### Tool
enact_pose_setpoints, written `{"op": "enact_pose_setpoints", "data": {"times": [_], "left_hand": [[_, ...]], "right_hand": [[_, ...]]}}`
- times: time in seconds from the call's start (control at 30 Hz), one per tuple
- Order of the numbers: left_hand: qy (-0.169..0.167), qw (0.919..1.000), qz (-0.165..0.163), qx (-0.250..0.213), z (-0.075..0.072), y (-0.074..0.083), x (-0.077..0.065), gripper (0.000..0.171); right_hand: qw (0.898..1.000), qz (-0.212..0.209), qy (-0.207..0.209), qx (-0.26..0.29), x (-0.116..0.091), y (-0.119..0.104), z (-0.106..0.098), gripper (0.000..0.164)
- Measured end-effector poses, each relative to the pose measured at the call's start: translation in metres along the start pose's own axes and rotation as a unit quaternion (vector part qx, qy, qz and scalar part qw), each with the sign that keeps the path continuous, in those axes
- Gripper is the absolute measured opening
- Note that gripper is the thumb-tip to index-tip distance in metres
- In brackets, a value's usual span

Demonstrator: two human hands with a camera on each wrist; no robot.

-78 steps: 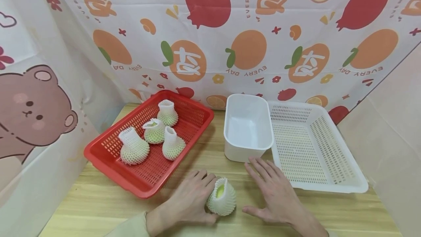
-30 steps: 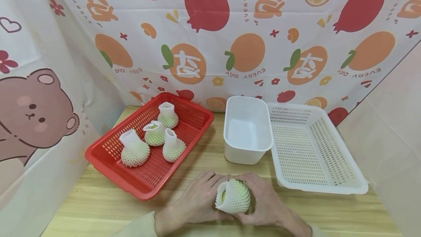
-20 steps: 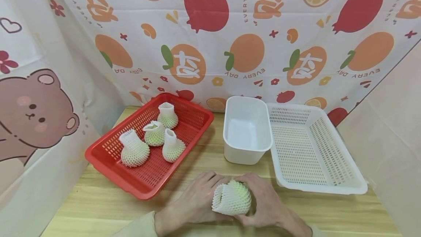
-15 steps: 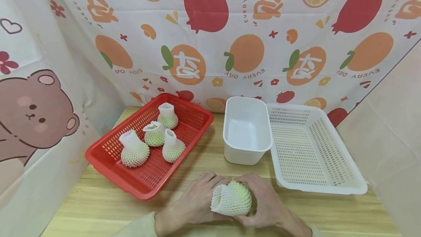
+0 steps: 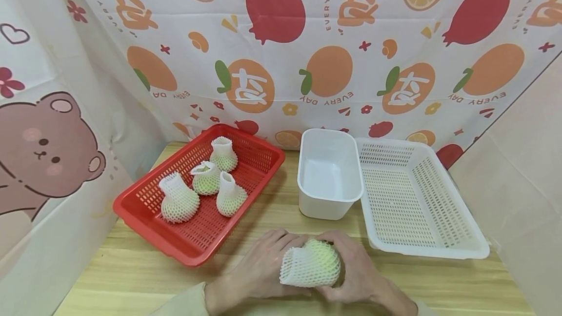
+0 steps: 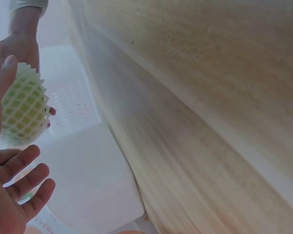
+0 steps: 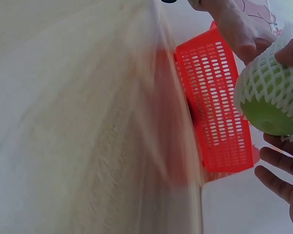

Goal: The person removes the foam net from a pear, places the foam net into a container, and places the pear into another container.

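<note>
Between both hands is a green fruit in a white foam net sleeve point(image 5: 311, 263), lying tilted with the sleeve's open neck to the left. My left hand point(image 5: 263, 265) holds it at the neck side, the thumb along it in the left wrist view and the other fingers loosely bent. My right hand point(image 5: 357, 272) grips the rounded end; in the right wrist view its thumb presses the foam net point(image 7: 266, 78) and the fruit's smooth green base point(image 7: 268, 118) shows bare. Several more fruits in foam sleeves, one of them point(image 5: 180, 201) nearest the front, sit in the red basket point(image 5: 193, 256).
A deep white tub point(image 5: 327, 204) stands just beyond the hands. To its right lies a shallow white perforated basket point(image 5: 432, 250). All rest on a wooden table point(image 5: 127, 277), with a fruit-printed cloth point(image 5: 290, 62) hanging behind.
My right hand has come left and taken hold of the fruit together with my left hand. The fruit has tipped from upright, its sleeve opening turning to the left.
</note>
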State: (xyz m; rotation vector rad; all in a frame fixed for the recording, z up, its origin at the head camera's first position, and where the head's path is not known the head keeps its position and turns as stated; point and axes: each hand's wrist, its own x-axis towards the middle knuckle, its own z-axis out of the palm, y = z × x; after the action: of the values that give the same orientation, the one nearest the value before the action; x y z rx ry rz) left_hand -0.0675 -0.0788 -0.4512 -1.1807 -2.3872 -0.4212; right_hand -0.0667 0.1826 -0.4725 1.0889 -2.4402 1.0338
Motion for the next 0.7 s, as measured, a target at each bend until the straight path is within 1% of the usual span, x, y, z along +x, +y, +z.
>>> {"op": "enact_pose_setpoints", "data": {"times": [0.13,0.23,0.33,0.47,0.7], "left_hand": [[-0.018,0.9995,-0.027,-0.001,-0.005,0.0,-0.002,0.105],[-0.024,0.9991,-0.036,-0.002,-0.01,-0.001,-0.003,0.108],[-0.02,0.9991,-0.036,-0.001,-0.014,-0.002,-0.004,0.111],[-0.008,0.9994,-0.034,0.002,-0.018,-0.004,-0.004,0.115],[0.004,0.9998,-0.019,0.01,-0.021,-0.003,-0.001,0.113]], "right_hand": [[1.0,0.015,-0.003,-0.014,-0.001,0.0,-0.008,0.093],[0.999,0.02,-0.006,-0.029,-0.001,0.002,-0.014,0.092],[0.999,0.019,-0.008,-0.051,-0.001,0.002,-0.019,0.092],[0.996,0.015,-0.006,-0.084,0.0,0.002,-0.025,0.091],[0.99,0.023,-0.003,-0.141,0.003,-0.001,-0.029,0.086]]}}
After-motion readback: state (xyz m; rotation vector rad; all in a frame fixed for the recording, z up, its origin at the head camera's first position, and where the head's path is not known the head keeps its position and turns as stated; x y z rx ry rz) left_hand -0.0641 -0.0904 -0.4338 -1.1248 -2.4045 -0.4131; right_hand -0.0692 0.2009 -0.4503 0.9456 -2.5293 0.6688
